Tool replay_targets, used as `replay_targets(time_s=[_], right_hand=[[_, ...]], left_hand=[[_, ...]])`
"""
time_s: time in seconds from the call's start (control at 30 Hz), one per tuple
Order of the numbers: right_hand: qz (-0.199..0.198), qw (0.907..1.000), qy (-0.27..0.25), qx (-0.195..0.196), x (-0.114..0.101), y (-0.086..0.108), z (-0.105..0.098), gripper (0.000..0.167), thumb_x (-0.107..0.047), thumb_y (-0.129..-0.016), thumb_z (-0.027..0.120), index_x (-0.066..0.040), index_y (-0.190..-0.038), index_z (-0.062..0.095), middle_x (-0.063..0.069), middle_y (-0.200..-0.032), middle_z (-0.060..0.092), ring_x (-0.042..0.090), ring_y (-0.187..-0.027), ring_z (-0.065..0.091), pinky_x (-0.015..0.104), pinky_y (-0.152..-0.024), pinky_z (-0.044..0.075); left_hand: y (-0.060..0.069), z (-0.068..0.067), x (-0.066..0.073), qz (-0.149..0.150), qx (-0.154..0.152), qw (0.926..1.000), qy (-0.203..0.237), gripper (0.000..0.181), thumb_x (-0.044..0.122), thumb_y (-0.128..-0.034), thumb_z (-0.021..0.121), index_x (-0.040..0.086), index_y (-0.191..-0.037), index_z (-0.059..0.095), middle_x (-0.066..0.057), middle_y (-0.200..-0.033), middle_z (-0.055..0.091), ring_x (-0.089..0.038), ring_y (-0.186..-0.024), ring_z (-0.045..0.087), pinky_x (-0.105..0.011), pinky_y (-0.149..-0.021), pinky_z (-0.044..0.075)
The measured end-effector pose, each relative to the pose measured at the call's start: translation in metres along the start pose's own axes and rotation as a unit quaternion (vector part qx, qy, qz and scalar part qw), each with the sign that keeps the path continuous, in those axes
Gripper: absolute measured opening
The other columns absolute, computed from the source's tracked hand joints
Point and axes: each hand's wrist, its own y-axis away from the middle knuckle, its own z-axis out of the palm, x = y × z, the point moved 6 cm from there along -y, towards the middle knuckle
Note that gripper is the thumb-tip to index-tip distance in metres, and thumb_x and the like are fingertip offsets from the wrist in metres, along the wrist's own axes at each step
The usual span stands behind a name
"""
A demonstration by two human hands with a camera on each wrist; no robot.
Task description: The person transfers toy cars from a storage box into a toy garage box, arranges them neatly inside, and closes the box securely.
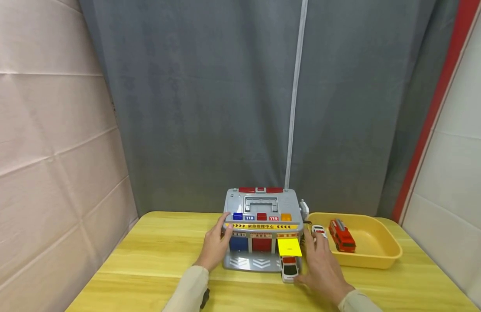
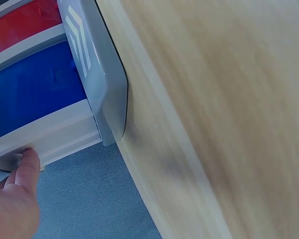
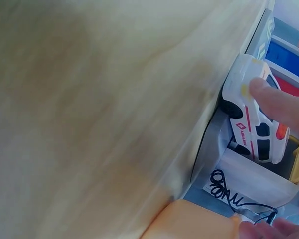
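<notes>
A grey toy rescue station point(image 1: 234, 203) stands on the table, its yellow door point(image 1: 289, 247) raised above the opening on the right. In that opening a white toy ambulance point(image 1: 290, 277) sits partly out on the ramp; the right wrist view shows its side and hood point(image 3: 239, 82). My left hand point(image 1: 214, 249) rests on the station's left side, fingers against the grey-white wall point(image 2: 65, 134). My right hand point(image 1: 324, 271) spans the right side, the thumb point(image 3: 274, 102) touching the ambulance's front and the other fingers near the station's side wall.
A yellow tray point(image 1: 370, 261) at the right holds a red fire truck point(image 1: 343, 237) and a white toy car point(image 1: 319, 229). A black coiled cord point(image 3: 220, 188) hangs at the station's side, where a white piece point(image 1: 304, 209) is mounted. Grey curtain point(image 1: 209, 108) stands behind the table.
</notes>
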Motion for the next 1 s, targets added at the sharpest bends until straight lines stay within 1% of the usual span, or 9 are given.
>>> replay_targets(time_s=[0.03,0.07,0.2,0.3,0.4,0.57,0.63,0.77,1.0], right_hand=[[-0.003,1.0000,-0.004,0.007,0.000,0.001,0.000,0.138,-0.038,-0.040,0.103,-0.002,-0.152,0.030,0.028,-0.138,0.042,0.041,-0.116,0.052,0.055,-0.087,0.058],[-0.004,0.9999,-0.006,0.009,0.000,0.001,-0.001,0.141,-0.038,-0.040,0.103,-0.004,-0.154,0.028,0.030,-0.143,0.038,0.043,-0.120,0.050,0.058,-0.090,0.057],[-0.015,0.9998,-0.005,0.008,0.000,0.002,0.000,0.143,-0.037,-0.043,0.102,-0.012,-0.159,0.023,0.029,-0.155,0.027,0.045,-0.131,0.042,0.062,-0.098,0.052],[-0.027,0.9996,-0.002,-0.006,-0.002,0.000,0.001,0.142,-0.036,-0.047,0.101,-0.016,-0.161,0.020,0.026,-0.159,0.024,0.044,-0.136,0.038,0.063,-0.102,0.050],[-0.041,0.9990,0.006,-0.014,-0.004,-0.001,0.002,0.136,-0.037,-0.053,0.099,-0.015,-0.161,0.020,0.024,-0.159,0.025,0.043,-0.136,0.040,0.060,-0.103,0.051],[-0.070,0.9973,0.021,0.008,-0.005,-0.002,0.000,0.118,-0.031,-0.064,0.095,-0.010,-0.158,0.027,0.025,-0.154,0.032,0.043,-0.132,0.045,0.057,-0.101,0.053],[-0.079,0.9965,0.021,0.016,-0.005,-0.003,0.000,0.115,-0.029,-0.065,0.095,-0.009,-0.157,0.029,0.026,-0.153,0.034,0.043,-0.131,0.047,0.057,-0.099,0.054],[-0.081,0.9963,0.023,0.018,-0.004,-0.004,0.002,0.118,-0.032,-0.061,0.097,-0.010,-0.156,0.030,0.026,-0.151,0.036,0.043,-0.130,0.048,0.056,-0.096,0.056],[-0.064,0.9975,0.024,0.017,-0.002,-0.008,0.003,0.117,-0.037,-0.060,0.097,-0.013,-0.154,0.032,0.025,-0.150,0.037,0.043,-0.130,0.047,0.058,-0.097,0.055]], left_hand=[[0.000,0.000,0.000,-0.001,-0.001,1.0000,0.001,0.049,0.047,-0.1066,0.041,0.030,-0.152,0.040,-0.017,-0.141,0.061,-0.036,-0.123,0.064,-0.053,-0.103,0.054],[0.000,0.000,0.000,-0.001,-0.001,1.0000,0.001,0.049,0.047,-0.1066,0.041,0.030,-0.153,0.040,-0.017,-0.141,0.061,-0.037,-0.123,0.064,-0.054,-0.103,0.053],[-0.001,0.001,0.001,0.002,0.000,1.0000,0.002,0.050,0.049,-0.1064,0.040,0.030,-0.153,0.040,-0.017,-0.142,0.061,-0.037,-0.124,0.063,-0.055,-0.104,0.052],[-0.001,0.000,0.001,0.002,0.001,1.0000,0.001,0.050,0.049,-0.1064,0.040,0.029,-0.153,0.040,-0.016,-0.142,0.060,-0.038,-0.126,0.062,-0.056,-0.106,0.051],[-0.001,0.000,0.001,-0.002,0.002,1.0000,0.002,0.050,0.048,-0.1065,0.041,0.029,-0.153,0.040,-0.017,-0.143,0.060,-0.038,-0.127,0.062,-0.056,-0.106,0.051],[0.001,0.001,0.000,-0.004,0.003,1.0000,0.002,0.050,0.046,-0.1065,0.041,0.029,-0.153,0.040,-0.017,-0.142,0.060,-0.038,-0.125,0.062,-0.055,-0.105,0.052],[0.001,0.001,0.000,-0.005,0.003,1.0000,0.001,0.049,0.046,-0.1066,0.041,0.029,-0.153,0.041,-0.017,-0.142,0.060,-0.038,-0.125,0.062,-0.055,-0.105,0.052],[0.002,0.001,-0.001,-0.008,0.003,1.0000,0.001,0.049,0.046,-0.1066,0.041,0.029,-0.153,0.040,-0.017,-0.142,0.061,-0.037,-0.125,0.062,-0.055,-0.105,0.052],[0.001,0.000,0.001,-0.004,0.006,1.0000,-0.005,0.049,0.047,-0.1066,0.041,0.030,-0.153,0.040,-0.016,-0.144,0.059,-0.038,-0.129,0.060,-0.057,-0.107,0.049]])
